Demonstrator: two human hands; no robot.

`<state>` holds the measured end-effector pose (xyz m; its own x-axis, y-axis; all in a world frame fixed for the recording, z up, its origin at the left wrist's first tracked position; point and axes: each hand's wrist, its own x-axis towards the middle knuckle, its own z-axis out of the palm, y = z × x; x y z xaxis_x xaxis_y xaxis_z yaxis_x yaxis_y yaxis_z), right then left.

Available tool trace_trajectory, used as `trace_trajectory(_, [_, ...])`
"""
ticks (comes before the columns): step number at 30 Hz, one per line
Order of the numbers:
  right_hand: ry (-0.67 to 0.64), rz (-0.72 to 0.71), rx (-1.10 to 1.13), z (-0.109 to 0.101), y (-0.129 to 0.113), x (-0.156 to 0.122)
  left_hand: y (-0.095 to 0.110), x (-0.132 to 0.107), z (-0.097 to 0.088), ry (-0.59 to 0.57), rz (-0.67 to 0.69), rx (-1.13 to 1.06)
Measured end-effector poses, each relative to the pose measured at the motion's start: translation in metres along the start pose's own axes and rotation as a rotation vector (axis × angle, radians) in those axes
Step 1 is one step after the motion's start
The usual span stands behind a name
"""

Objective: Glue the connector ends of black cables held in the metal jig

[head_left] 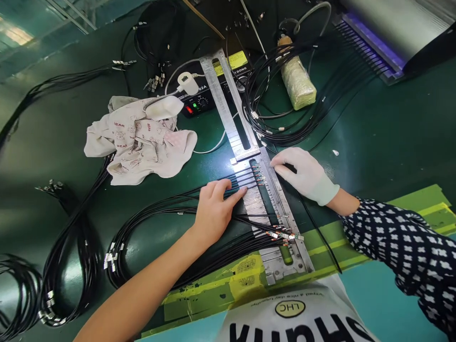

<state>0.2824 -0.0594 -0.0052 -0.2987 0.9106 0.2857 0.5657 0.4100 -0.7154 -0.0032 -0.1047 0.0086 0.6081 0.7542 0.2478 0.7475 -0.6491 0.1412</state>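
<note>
My bare left hand (213, 209) lies flat on several black cables (167, 204), its fingers pressing them against a long metal jig (265, 204). My right hand (306, 175), in a white glove, rests on the jig's right rail with curled fingers pinching a thin black cable (313, 223) that trails toward me. The cable ends with small connectors (281, 234) sit in the jig's slots. More cable tips (257, 176) lie just above my left fingertips.
A crumpled printed cloth (138, 140) lies at the left. Behind it a black control box (199, 102) shows red and green lights. Coiled black cables (285, 114) and a wrapped roll (297, 78) sit at the back. Cable bundles (64, 256) loop at the left.
</note>
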Motion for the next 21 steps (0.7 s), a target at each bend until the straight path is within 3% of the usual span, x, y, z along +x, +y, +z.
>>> trace_trajectory(3, [0.001, 0.004, -0.017, 0.002, 0.002, 0.002, 0.003, -0.004, 0.001, -0.038, 0.033, 0.087])
trace_trajectory(6, [0.01, 0.012, -0.031, 0.002, 0.003, 0.0, 0.005, -0.004, -0.004, -0.104, 0.009, 0.041])
trace_trajectory(12, [0.001, -0.008, -0.019, -0.001, 0.0, -0.014, 0.007, -0.022, -0.031, -0.341, -0.002, -0.332])
trace_trajectory(17, [-0.004, 0.02, -0.001, -0.001, 0.0, -0.014, 0.004, -0.038, -0.047, -0.472, -0.202, -0.627])
trace_trajectory(19, [-0.008, 0.022, -0.006, -0.001, -0.001, -0.013, 0.004, -0.038, -0.048, -0.471, -0.26, -0.692])
trace_trajectory(21, [-0.01, 0.02, -0.014, -0.001, -0.001, -0.012, 0.006, -0.034, -0.046, -0.367, -0.3, -0.69])
